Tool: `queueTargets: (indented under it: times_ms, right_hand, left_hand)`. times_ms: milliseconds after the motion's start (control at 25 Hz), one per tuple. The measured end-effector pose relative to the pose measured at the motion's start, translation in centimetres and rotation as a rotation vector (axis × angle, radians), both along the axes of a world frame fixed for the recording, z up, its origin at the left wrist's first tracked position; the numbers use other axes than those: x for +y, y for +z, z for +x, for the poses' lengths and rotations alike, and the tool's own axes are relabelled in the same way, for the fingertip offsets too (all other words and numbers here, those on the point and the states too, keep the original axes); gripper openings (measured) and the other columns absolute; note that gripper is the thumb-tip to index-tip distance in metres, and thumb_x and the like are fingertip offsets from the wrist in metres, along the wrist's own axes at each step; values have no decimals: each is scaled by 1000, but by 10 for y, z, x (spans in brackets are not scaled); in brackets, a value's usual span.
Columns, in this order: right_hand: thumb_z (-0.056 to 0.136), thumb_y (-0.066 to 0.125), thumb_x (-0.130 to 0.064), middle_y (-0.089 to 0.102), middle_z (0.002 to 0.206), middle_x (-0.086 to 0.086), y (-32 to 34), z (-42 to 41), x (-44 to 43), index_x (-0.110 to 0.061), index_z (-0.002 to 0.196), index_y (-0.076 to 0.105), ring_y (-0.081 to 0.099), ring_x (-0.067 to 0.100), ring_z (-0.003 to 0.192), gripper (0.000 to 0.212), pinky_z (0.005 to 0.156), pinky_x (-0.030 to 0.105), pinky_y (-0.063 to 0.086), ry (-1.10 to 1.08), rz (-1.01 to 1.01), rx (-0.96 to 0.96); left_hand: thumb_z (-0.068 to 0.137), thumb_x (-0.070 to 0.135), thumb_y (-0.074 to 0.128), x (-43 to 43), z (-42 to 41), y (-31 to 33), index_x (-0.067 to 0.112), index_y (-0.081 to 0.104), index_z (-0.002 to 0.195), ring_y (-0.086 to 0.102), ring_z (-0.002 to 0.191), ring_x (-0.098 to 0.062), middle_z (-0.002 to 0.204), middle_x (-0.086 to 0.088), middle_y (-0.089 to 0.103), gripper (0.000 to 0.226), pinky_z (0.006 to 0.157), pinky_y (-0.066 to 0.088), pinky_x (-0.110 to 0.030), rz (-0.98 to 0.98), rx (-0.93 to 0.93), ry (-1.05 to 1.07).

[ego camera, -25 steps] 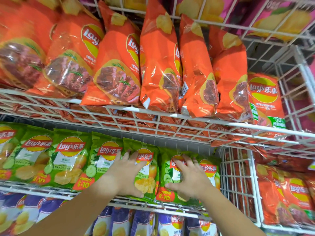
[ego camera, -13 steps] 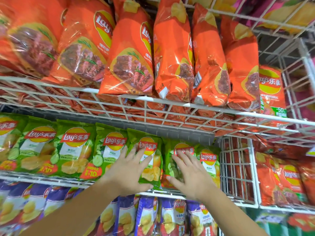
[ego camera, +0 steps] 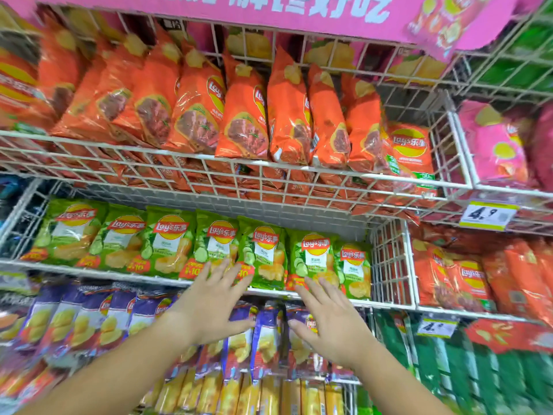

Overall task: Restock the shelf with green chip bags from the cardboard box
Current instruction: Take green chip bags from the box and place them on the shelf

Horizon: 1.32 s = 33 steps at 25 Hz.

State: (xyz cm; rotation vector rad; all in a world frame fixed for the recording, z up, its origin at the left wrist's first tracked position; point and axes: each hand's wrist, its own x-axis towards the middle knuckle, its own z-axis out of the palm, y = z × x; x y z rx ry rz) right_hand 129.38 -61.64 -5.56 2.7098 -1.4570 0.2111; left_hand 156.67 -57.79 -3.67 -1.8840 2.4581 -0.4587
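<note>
- At the left, the green chip bags (ego camera: 170,244) stand upright and face out in one row. They run along the middle wire shelf (ego camera: 89,273) towards the right.
- Our left hand (ego camera: 209,310) lay flat on a bag a second ago and has since drawn back towards us. It now sits in front of the shelf rail with its fingers (ego camera: 218,280) straight, spread and holding nothing. We cannot tell whether the tips still brush the lower edge of the bags.
- Our right hand (ego camera: 332,322) has pulled away in the same manner. It is flat, splayed and empty, just below the last two bags of the row.
- The rightmost green bag (ego camera: 354,271) is close against the wire side wall (ego camera: 389,265), and we see no gap anywhere in the row.
- We read this as the straightening step being over, since the bags stand with no hand propping them and the front row looks full.
- Any further stock would have to come from the cardboard box, which is not in view.
- Further right, beyond the wire wall, orange bags (ego camera: 466,280) fill the next bay under a price tag (ego camera: 487,215).
</note>
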Motion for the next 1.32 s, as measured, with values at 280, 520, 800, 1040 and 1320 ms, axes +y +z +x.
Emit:
queueTargets:
  times_ms: [280,520,800,1040,1320]
  right_hand:
    - [95,20,-77,17,170,1,-32,1,112,-28,161,22,13,29,156,83,126,44,10,-25,56,1]
    - [86,5,-78,11,171,3,-56,21,183,-29,163,13,9,26,157,92,126,42,11,-17,148,35]
    - [84,0,-83,18,169,5,-108,72,207,-24,162,21,19,30,154,100,124,46,21,-40,242,83]
    - [67,-22,-85,14,170,6,-161,174,209,-24,163,14,16,29,155,119,122,45,22,-79,343,88]
    - [96,17,-71,10,170,5,-226,271,219,-23,163,10,15,28,155,83,121,44,25,-212,474,74]
  left_hand:
    - [81,81,39,114,0,-33,18,61,136,59,124,-37,135,-15,62,86,98,50,-56,114,-62,24]
    - [86,79,26,188,31,-54,21,30,155,37,143,-35,154,-14,41,90,116,31,-53,123,-36,16]
    - [81,82,9,222,97,-91,22,17,158,22,149,-31,163,-11,23,97,119,20,-47,238,-17,69]
    - [89,76,24,221,198,-136,23,13,159,15,151,-29,165,-10,17,88,121,18,-48,343,12,87]
    - [87,69,20,197,274,-183,11,43,147,49,131,-36,144,-17,51,87,103,46,-50,425,5,-15]
